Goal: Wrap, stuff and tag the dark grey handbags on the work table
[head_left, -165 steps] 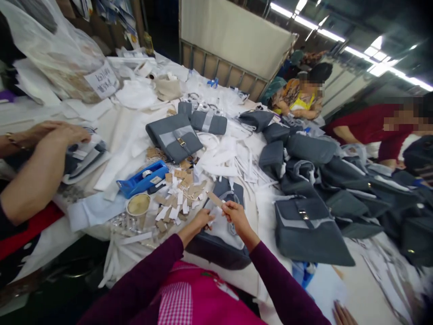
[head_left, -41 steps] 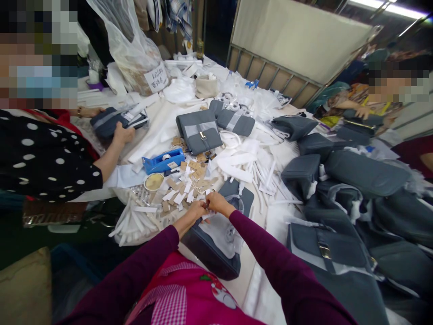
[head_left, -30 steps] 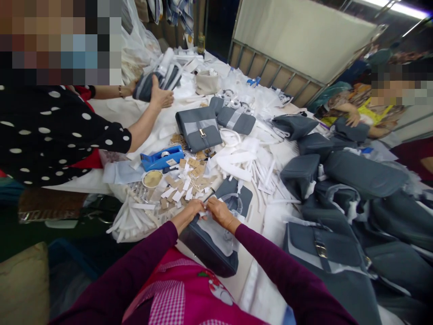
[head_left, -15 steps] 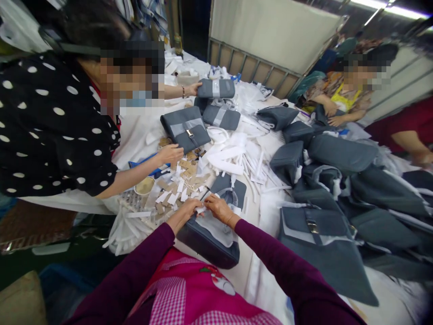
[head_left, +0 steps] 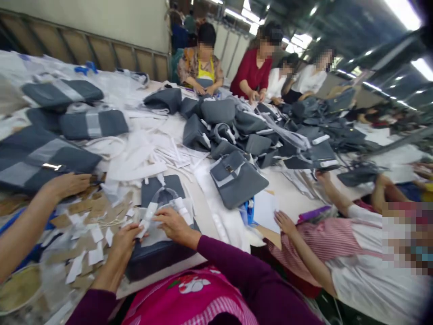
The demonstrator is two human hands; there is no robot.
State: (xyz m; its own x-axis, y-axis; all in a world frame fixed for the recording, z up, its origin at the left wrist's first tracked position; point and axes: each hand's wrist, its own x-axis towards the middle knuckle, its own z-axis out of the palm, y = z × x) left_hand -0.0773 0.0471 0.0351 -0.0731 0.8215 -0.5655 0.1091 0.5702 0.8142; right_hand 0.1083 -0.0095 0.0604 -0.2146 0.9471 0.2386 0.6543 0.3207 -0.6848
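A dark blue-grey bag [head_left: 158,257] lies in front of me, its flap [head_left: 147,192] folded away from me and its looped handle [head_left: 165,192] in pale wrapping. My left hand [head_left: 126,239] is closed on a white wrapped strip [head_left: 148,219] above the bag's left side. My right hand [head_left: 176,225] reaches over the bag from the right, fingers stretched out and slightly apart by the strip. Whether its fingertips touch the strip is unclear. Another white wrapped piece [head_left: 183,210] shows behind my right hand.
Card tags [head_left: 96,232] lie scattered at left, beside a co-worker's hand [head_left: 69,185] at a buckled bag [head_left: 43,158]. A flapped bag [head_left: 237,178] and a bag pile [head_left: 219,113] lie beyond. At right, another co-worker's hand [head_left: 286,223] touches a white sheet [head_left: 265,210].
My view has swung right, bringing more co-workers into sight. My hands, together over the bag before, are now farther apart, with the white strip standing out between them.
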